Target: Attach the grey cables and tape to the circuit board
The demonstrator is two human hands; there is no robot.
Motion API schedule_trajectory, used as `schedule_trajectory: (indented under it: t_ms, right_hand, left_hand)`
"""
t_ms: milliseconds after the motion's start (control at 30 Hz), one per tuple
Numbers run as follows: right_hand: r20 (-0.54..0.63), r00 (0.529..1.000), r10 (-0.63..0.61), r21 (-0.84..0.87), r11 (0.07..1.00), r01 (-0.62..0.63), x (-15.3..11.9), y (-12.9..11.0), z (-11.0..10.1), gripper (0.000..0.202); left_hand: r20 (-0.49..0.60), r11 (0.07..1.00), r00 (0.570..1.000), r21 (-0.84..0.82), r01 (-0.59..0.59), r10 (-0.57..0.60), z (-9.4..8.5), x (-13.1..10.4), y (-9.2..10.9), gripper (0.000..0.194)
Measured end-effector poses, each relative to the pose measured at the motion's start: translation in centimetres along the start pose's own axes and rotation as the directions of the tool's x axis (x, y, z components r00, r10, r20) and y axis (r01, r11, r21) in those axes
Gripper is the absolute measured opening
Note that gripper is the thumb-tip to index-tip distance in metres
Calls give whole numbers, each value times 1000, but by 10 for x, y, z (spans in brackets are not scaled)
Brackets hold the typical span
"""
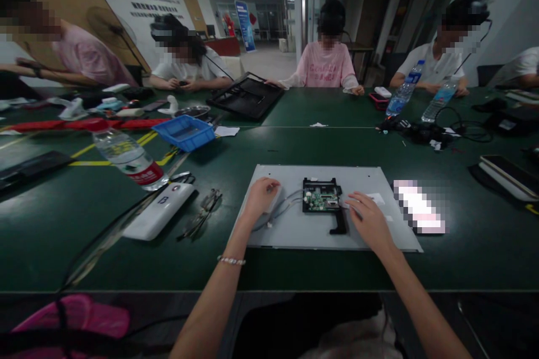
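Note:
A flat light-grey panel (290, 233) lies on the green table before me. Near its middle is a green circuit board (320, 199) in a black bracket (340, 221), with grey cables (281, 207) running off to the left. My left hand (261, 197) rests over the panel's left side, its fingers curled together beside a pale box-like part (273, 200) that it partly covers. What those fingers hold, if anything, is too small to make out. Just right of the circuit board, my right hand (368, 217) hovers with fingers apart, near a white label (376, 199).
Left of the panel are folded glasses (202, 214), a white power bank (160, 211), a tilted-looking water bottle (130, 157) and a blue tray (185, 133). A lit phone (419, 207) lies to the right. Across the table, several people sit; one touches a black frame (246, 95).

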State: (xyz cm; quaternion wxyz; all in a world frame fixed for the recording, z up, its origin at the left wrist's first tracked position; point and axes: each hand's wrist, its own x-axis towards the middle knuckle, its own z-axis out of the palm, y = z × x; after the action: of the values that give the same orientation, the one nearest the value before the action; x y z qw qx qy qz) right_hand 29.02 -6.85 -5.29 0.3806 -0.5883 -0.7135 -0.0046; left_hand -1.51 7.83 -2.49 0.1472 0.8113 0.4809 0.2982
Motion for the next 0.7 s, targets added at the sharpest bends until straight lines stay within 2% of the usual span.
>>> schedule_trajectory:
  t_ms: [100,200,300,400,500,567,700]
  right_hand:
    - [-24,1000,12,-6,1000,-13,-1,2,-1,27]
    - [-48,999,21,3,1000,-21,0,2,-4,28]
    - [-63,998,32,18,999,-31,1,-1,-9,28]
    - [-93,995,37,42,999,-33,4,-6,-13,29]
    - [-110,993,39,79,996,-31,7,-18,-15,30]
    - [-96,995,26,109,994,-15,9,-30,-14,31]
    - [39,997,-67,196,979,58,13,-63,-10,34]
  left_hand:
    - [-70,999,997,-33,30,-33,-5,2,5,17]
    - [-157,973,976,-196,121,-153,-20,4,14,17]
    - [-164,910,954,-376,174,-250,-36,3,27,19]
    - [-137,859,942,-466,211,-305,-42,-1,41,21]
    - [-84,835,941,-492,247,-327,-36,-7,48,23]
    - [-72,856,947,-453,248,-313,-28,-11,48,21]
    - [-47,939,969,-264,220,-241,-10,-19,42,17]
